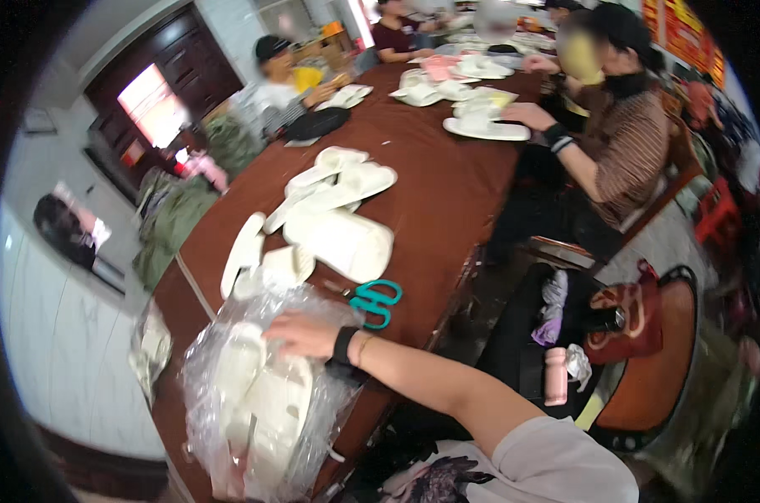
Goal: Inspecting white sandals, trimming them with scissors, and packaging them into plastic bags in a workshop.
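A clear plastic bag (197,398) lies at the near left of the table, with a pair of white slippers (284,411) in it. My right hand (300,334) reaches across from the right and rests over the far end of the bag and slippers, its fingers stretched out. A skin-coloured patch at the bag's near end seems to be my left hand (236,469); the plastic blurs its fingers. Teal-handled scissors (377,303) lie just beyond my right wrist. Past the bag sits a loose pile of white slippers (342,239).
The brown table (430,210) runs away from me. Several people work along it, one (635,142) seated at right beside more white slippers (485,128). A black cap-like item (317,123) lies at the far left edge. A chair (656,360) and a pink bottle (556,377) are at my right.
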